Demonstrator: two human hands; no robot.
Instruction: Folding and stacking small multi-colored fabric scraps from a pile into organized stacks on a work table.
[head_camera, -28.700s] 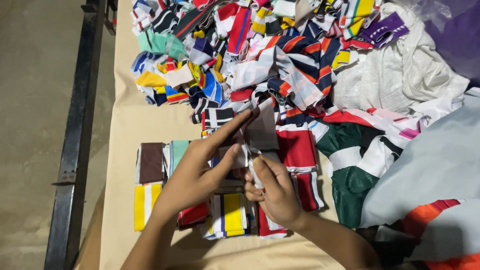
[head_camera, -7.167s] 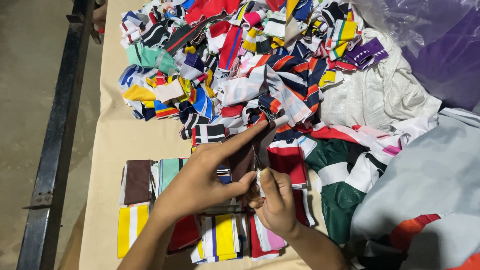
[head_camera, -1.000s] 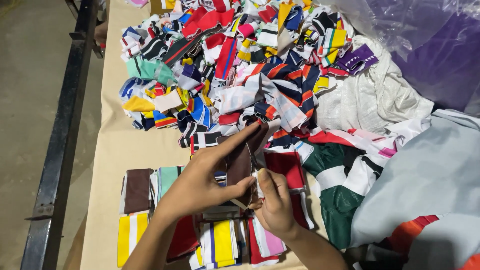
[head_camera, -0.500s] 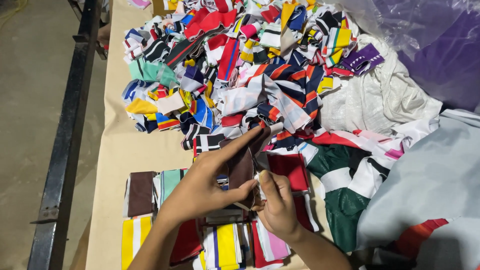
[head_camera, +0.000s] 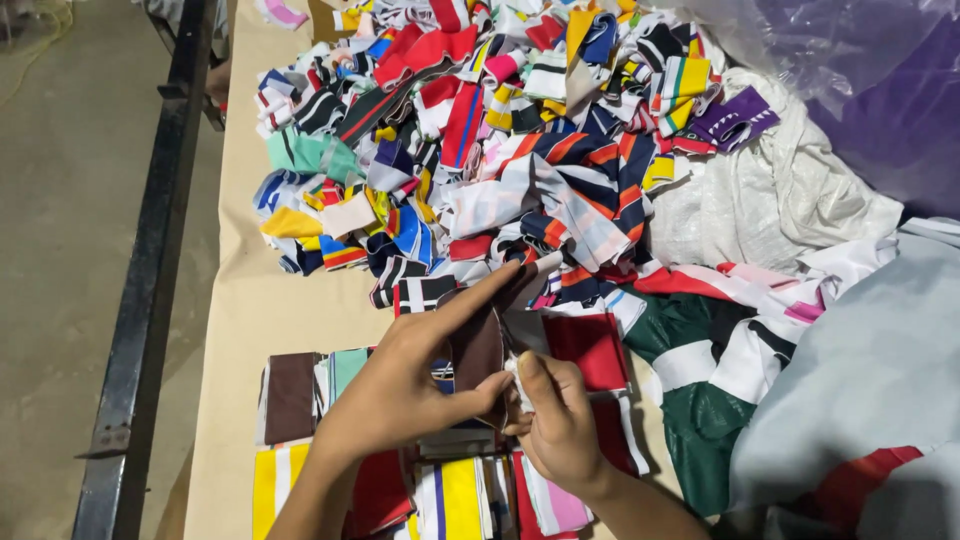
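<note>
Your left hand (head_camera: 400, 385) pinches a dark brown knit fabric strip (head_camera: 478, 350) near the sorted stacks; your right hand (head_camera: 560, 425) fingers close on its edge, partly hidden.

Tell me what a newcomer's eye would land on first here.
First, the big heap of multicoloured striped fabric scraps filling the far half of the paper-covered table. Then the two hands near the front edge: the left hand and right hand pinch a dark brown fabric piece above neat stacks of sorted pieces.
</note>
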